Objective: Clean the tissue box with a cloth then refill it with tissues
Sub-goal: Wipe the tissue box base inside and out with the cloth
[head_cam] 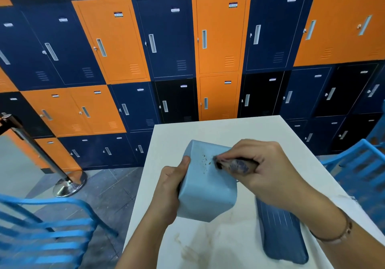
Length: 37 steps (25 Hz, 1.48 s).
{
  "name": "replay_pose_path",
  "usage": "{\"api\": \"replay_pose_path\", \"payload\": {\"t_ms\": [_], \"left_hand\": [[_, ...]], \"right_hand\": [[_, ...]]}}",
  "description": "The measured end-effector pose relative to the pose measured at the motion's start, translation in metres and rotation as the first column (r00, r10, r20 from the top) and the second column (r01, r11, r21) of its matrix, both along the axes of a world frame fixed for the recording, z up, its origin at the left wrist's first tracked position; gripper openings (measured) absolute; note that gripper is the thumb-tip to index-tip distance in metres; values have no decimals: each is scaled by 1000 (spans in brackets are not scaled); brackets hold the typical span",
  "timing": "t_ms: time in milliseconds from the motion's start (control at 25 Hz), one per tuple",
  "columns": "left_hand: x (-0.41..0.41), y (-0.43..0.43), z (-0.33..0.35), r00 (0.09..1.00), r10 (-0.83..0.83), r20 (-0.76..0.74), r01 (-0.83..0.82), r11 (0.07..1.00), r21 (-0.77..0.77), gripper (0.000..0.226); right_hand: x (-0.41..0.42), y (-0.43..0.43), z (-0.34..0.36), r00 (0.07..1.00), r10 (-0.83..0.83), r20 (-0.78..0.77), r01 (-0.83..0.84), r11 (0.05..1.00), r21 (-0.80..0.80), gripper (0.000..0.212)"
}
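Note:
A light blue tissue box (205, 187) is held tilted above the white table (218, 131), its broad face turned up and speckled with dark crumbs near the top right. My left hand (170, 191) grips its left side, thumb on the upper face. My right hand (264, 173) holds a bunched dark blue cloth (235, 165) and presses its tip on the box's speckled face. A darker blue ribbed piece (281, 231), maybe the box's lid, lies on the table under my right forearm. No tissues are in view.
Brownish smudges mark the near part of the table. Blue slatted chairs stand at the left (41, 227) and right (362, 164). A chrome barrier post (68, 183) stands on the floor at left. Orange and navy lockers (218, 39) fill the wall behind.

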<state>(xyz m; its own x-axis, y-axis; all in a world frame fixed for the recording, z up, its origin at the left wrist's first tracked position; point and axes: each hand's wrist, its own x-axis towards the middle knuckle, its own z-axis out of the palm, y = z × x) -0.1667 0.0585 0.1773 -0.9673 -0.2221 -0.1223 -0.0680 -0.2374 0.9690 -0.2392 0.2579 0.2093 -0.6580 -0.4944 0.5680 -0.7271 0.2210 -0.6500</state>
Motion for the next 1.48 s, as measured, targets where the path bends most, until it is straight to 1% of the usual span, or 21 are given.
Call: {"api": "replay_pose_path", "payload": {"t_ms": [80, 120, 200, 240, 280, 360, 400, 480, 520, 640, 840, 880, 960, 1000, 1080, 1160, 1200, 1240, 1320, 1400, 1480], "left_hand": [[2, -7, -5, 1000, -1, 22, 1, 1000, -4, 51], [2, -8, -7, 999, 23, 36, -24, 1000, 20, 50], [2, -15, -7, 992, 101, 79, -109, 987, 116, 41], [2, -21, -7, 988, 131, 79, -142, 977, 160, 40], [2, -27, -6, 986, 149, 75, -161, 970, 183, 41], [2, -37, -7, 979, 187, 79, -200, 959, 203, 35], [3, -40, -7, 976, 199, 83, -212, 955, 207, 35], [5, -45, -9, 978, 194, 76, -206, 956, 209, 41], [7, -47, -10, 978, 192, 82, -205, 958, 203, 43], [12, -53, -11, 989, 143, 47, -149, 970, 193, 31], [28, -64, -8, 992, 124, 18, -125, 980, 156, 28], [31, -63, -5, 995, 100, -6, -98, 986, 135, 37], [37, -63, -6, 996, 91, -13, -89, 987, 132, 57], [39, -63, -6, 996, 93, -8, -91, 986, 137, 59], [42, -66, -10, 995, 99, -29, -94, 985, 146, 59], [45, -70, -15, 997, 69, -40, -63, 989, 137, 57], [47, -69, -14, 997, 71, -30, -66, 988, 142, 50], [49, -69, -14, 997, 80, -16, -76, 985, 156, 44], [52, -66, -13, 994, 108, 13, -108, 978, 180, 35], [54, -64, -10, 989, 140, 46, -147, 966, 211, 45], [56, -66, -10, 987, 156, 42, -162, 962, 222, 44]], "right_hand": [[4, -5, -6, 995, -92, 27, 94, 995, -46, 24], [10, -5, -9, 995, -73, 65, 78, 994, -82, 21], [32, -12, -12, 965, 118, 235, -56, 965, -256, 11], [43, -17, -12, 941, 163, 295, -45, 928, -370, 9], [52, -22, -12, 926, 152, 346, 28, 886, -462, 9], [59, -32, -13, 893, 62, 446, 216, 810, -545, 9], [59, -36, -12, 883, 25, 468, 268, 792, -549, 10], [59, -45, -10, 897, -12, 442, 272, 804, -529, 11], [58, -50, -11, 910, -25, 414, 253, 825, -506, 12], [56, -60, -18, 943, -70, 324, 191, 913, -360, 14], [54, -59, -20, 997, -76, -15, 74, 991, -114, 21], [56, -59, -19, 997, -73, -2, 73, 994, -87, 22], [63, -61, -16, 988, -47, 149, 62, 993, -98, 26], [67, -61, -14, 975, -28, 222, 52, 993, -103, 27], [71, -59, -7, 936, 50, 350, -19, 996, -93, 19], [70, -53, 3, 847, 183, 499, -125, 981, -148, 7], [71, -52, 9, 824, 212, 526, -118, 971, -207, 5], [72, -53, 13, 830, 201, 520, -56, 958, -282, 5], [77, -60, 19, 884, 90, 459, 117, 908, -403, 8], [80, -71, 20, 894, -19, 447, 219, 889, -402, 10], [78, -79, 14, 907, -74, 414, 220, 923, -316, 9]]}}
